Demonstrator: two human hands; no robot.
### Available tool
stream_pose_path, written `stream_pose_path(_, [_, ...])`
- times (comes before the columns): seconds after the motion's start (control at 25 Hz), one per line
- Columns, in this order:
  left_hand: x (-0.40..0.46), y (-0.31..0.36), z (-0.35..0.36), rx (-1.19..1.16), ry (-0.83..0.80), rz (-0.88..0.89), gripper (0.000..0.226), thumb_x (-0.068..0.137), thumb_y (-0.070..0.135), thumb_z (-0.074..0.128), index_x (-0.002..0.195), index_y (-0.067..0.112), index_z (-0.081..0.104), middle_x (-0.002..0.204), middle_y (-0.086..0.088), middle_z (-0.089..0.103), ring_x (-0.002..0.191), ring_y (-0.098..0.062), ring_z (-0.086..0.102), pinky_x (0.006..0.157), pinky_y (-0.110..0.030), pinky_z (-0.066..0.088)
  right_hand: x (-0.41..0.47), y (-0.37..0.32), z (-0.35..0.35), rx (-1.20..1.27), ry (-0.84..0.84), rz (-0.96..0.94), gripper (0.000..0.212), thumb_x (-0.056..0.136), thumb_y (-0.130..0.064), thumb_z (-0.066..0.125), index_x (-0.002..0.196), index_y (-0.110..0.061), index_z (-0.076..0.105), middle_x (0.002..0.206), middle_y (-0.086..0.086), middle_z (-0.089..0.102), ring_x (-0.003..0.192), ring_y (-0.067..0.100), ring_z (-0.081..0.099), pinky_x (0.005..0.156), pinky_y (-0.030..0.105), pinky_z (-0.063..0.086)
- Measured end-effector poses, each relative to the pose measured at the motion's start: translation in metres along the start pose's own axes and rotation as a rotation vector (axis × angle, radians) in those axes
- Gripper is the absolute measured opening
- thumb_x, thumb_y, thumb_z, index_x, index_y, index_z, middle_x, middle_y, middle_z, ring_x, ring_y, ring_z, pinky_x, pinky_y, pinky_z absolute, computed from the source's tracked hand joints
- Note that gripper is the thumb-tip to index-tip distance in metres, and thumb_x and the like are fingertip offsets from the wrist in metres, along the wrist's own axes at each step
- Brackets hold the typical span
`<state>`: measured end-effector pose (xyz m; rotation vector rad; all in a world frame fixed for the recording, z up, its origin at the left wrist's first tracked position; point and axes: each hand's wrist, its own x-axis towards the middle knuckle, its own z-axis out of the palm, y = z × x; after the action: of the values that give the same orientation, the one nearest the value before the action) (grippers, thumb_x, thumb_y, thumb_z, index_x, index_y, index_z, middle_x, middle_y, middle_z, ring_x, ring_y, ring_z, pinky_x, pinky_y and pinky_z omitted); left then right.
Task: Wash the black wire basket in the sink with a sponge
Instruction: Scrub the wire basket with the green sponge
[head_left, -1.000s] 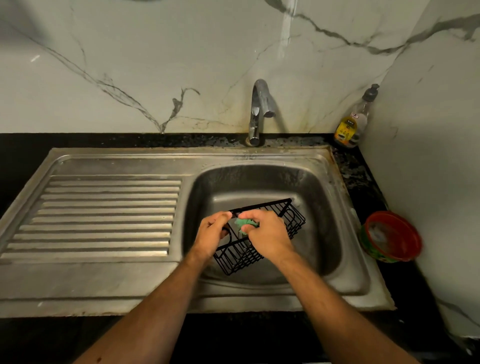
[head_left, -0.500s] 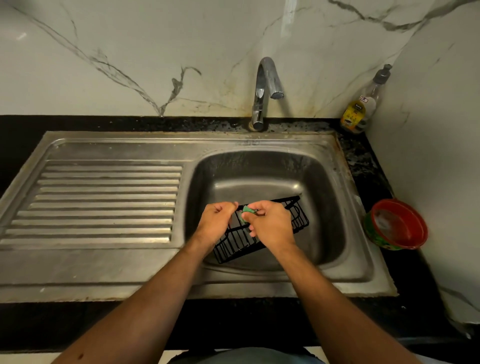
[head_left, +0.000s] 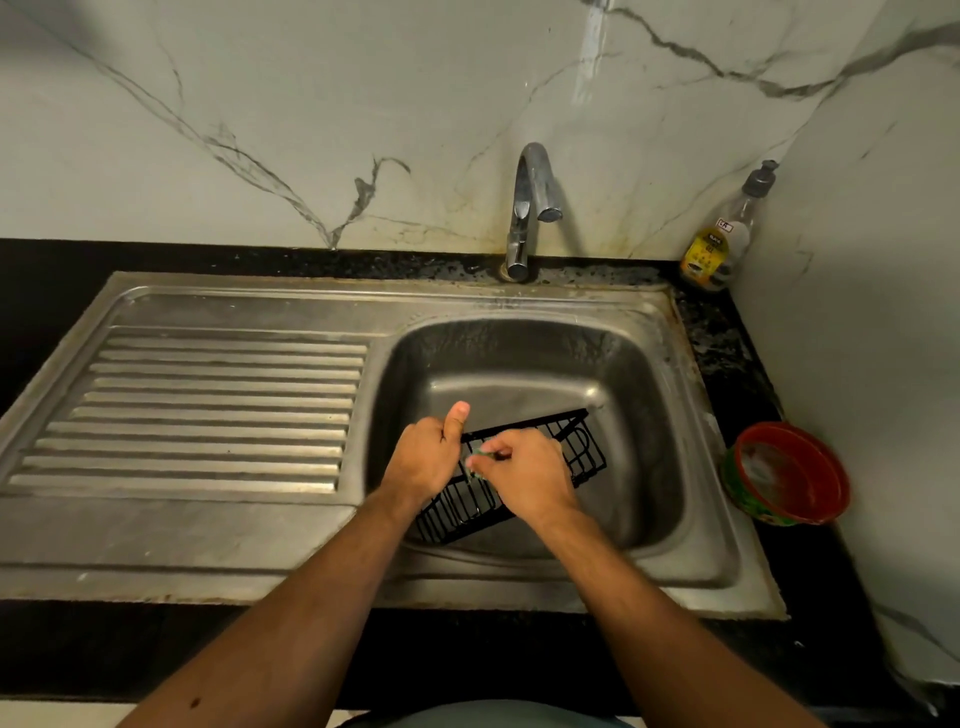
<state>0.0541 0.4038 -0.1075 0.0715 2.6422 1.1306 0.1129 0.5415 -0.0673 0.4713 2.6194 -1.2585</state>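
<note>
A black wire basket (head_left: 582, 452) is held tilted inside the steel sink (head_left: 519, 358). My left hand (head_left: 423, 460) grips its left end, thumb raised. My right hand (head_left: 524, 478) pinches a small green sponge (head_left: 480, 458) against the basket's upper rim, just right of the left hand. Most of the sponge is hidden by my fingers, and the basket's middle lies behind my right hand.
A chrome tap (head_left: 527, 208) stands behind the basin, with no water running. A soap dispenser bottle (head_left: 719, 241) sits in the back right corner. A red and green round tub (head_left: 787, 473) rests on the black counter to the right. A ribbed drainboard (head_left: 208, 410) spreads left.
The sponge has moved left along the basket's rim toward my left hand, and my left thumb has lifted. The basket has tilted a little flatter. The camera view has shifted slightly.
</note>
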Motion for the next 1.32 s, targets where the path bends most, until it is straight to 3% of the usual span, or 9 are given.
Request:
stream_pose_path(0.12, [0.003, 0.002, 0.001, -0.051, -0.011, -0.003, 0.075, 0.101, 0.062, 0.025, 0.050, 0.013, 0.047, 0.048, -0.001, 0.051, 0.050, -0.019, 0.051, 0.059, -0.032, 0.042, 0.002, -0.004, 0.002, 0.086, 0.077, -0.037, 0.015, 0.089, -0.028, 0.074, 0.104, -0.025, 0.075, 0.100, -0.010, 0.072, 0.089, 0.003, 0.064, 0.081, 0.019, 0.053])
stream_pose_path(0.32, [0.005, -0.002, 0.003, -0.068, -0.034, 0.001, 0.074, 0.102, 0.060, 0.026, 0.045, 0.016, 0.041, 0.041, 0.004, 0.042, 0.043, -0.016, 0.044, 0.058, -0.030, 0.038, -0.010, 0.006, -0.004, -0.070, -0.023, -0.107, 0.023, 0.087, -0.006, 0.070, 0.089, -0.027, 0.079, 0.103, -0.006, 0.072, 0.095, 0.007, 0.064, 0.093, 0.022, 0.051])
stream_pose_path(0.52, [0.008, -0.006, 0.004, -0.063, -0.057, -0.004, 0.079, 0.097, 0.068, 0.024, 0.052, 0.010, 0.051, 0.051, -0.003, 0.055, 0.055, -0.022, 0.057, 0.065, -0.036, 0.048, -0.006, -0.016, 0.004, -0.013, 0.029, -0.014, 0.020, 0.083, -0.016, 0.068, 0.098, -0.026, 0.078, 0.097, -0.005, 0.075, 0.081, 0.011, 0.069, 0.077, 0.025, 0.058])
stream_pose_path(0.6, [0.009, -0.008, 0.003, -0.068, -0.076, -0.005, 0.080, 0.095, 0.071, 0.023, 0.054, 0.010, 0.055, 0.054, -0.004, 0.057, 0.059, -0.022, 0.060, 0.067, -0.036, 0.049, 0.002, -0.022, 0.007, -0.006, 0.040, -0.024, 0.016, 0.081, -0.021, 0.073, 0.096, -0.027, 0.077, 0.100, -0.006, 0.075, 0.089, 0.011, 0.069, 0.084, 0.028, 0.058])
stream_pose_path(0.68, [0.008, -0.007, 0.001, -0.062, -0.085, -0.012, 0.074, 0.099, 0.065, 0.026, 0.052, 0.012, 0.047, 0.050, -0.001, 0.051, 0.053, -0.018, 0.052, 0.062, -0.033, 0.044, 0.001, -0.020, 0.008, -0.011, 0.026, -0.006, 0.010, 0.081, -0.025, 0.076, 0.081, -0.034, 0.074, 0.095, -0.009, 0.074, 0.090, 0.009, 0.068, 0.087, 0.033, 0.058])
stream_pose_path(0.76, [0.006, -0.007, 0.001, -0.042, -0.085, -0.025, 0.071, 0.101, 0.062, 0.029, 0.051, 0.013, 0.041, 0.048, 0.001, 0.045, 0.049, -0.017, 0.047, 0.059, -0.031, 0.039, -0.004, -0.012, 0.007, -0.087, 0.017, 0.016, 0.022, 0.081, -0.027, 0.077, 0.065, -0.039, 0.067, 0.087, -0.012, 0.074, 0.084, 0.008, 0.068, 0.084, 0.034, 0.059])
stream_pose_path(1.04, [0.003, -0.008, 0.002, -0.031, -0.083, -0.044, 0.069, 0.103, 0.060, 0.029, 0.051, 0.015, 0.038, 0.047, 0.003, 0.043, 0.048, -0.016, 0.043, 0.057, -0.031, 0.035, -0.008, -0.009, 0.002, -0.039, -0.057, -0.029, 0.005, 0.084, -0.026, 0.078, 0.080, -0.030, 0.078, 0.076, -0.013, 0.073, 0.074, 0.001, 0.067, 0.081, 0.024, 0.058])
stream_pose_path(1.2, [0.004, -0.018, 0.004, -0.091, -0.101, -0.021, 0.068, 0.101, 0.062, 0.030, 0.049, 0.017, 0.034, 0.039, 0.007, 0.035, 0.039, -0.010, 0.033, 0.056, -0.030, 0.035, -0.014, -0.009, 0.013, -0.080, -0.001, -0.031, 0.025, 0.084, -0.022, 0.079, 0.067, -0.035, 0.065, 0.079, -0.013, 0.071, 0.076, 0.001, 0.066, 0.079, 0.026, 0.059])
stream_pose_path(1.32, [-0.005, -0.022, 0.010, -0.092, -0.070, 0.003, 0.068, 0.097, 0.067, 0.032, 0.048, 0.019, 0.030, 0.038, 0.007, 0.031, 0.038, -0.010, 0.029, 0.053, -0.030, 0.033, -0.019, 0.005, 0.012, -0.116, -0.083, 0.034, 0.027, 0.079, -0.018, 0.082, 0.068, -0.035, 0.064, 0.082, -0.012, 0.072, 0.079, 0.004, 0.068, 0.083, 0.029, 0.059])
